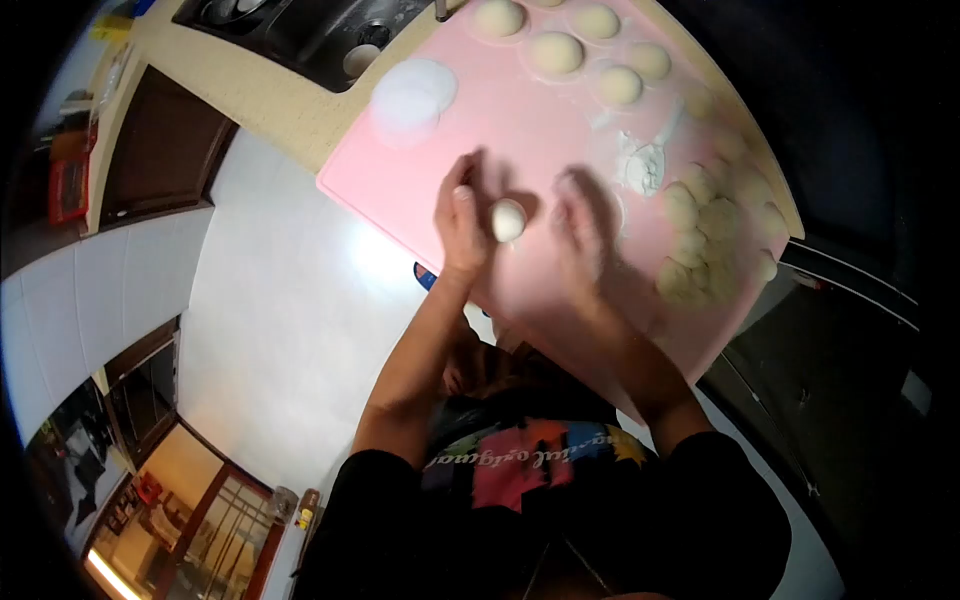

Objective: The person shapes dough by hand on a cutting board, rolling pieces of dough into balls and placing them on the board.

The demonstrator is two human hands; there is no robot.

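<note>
A small smooth dough ball (508, 221) rests on the pink mat (520, 130), between my two hands. My left hand (462, 218) stands on edge just left of the ball, fingers stretched forward; whether its palm touches the ball I cannot tell. To the right, with a gap from the ball, my right hand (582, 228) is open and slightly blurred, palm turned inward. Beyond it lies a heap of white flour (643, 168) with a pale spoon-like handle (672, 122). Several smaller dough pieces (690, 240) cluster on the mat's right side.
Larger rounded dough balls (557, 53) sit at the mat's far end, some on thin round sheets. A stack of white round sheets (414, 92) lies at the far left of the mat. Past the counter (270, 110) is a dark sink (340, 35).
</note>
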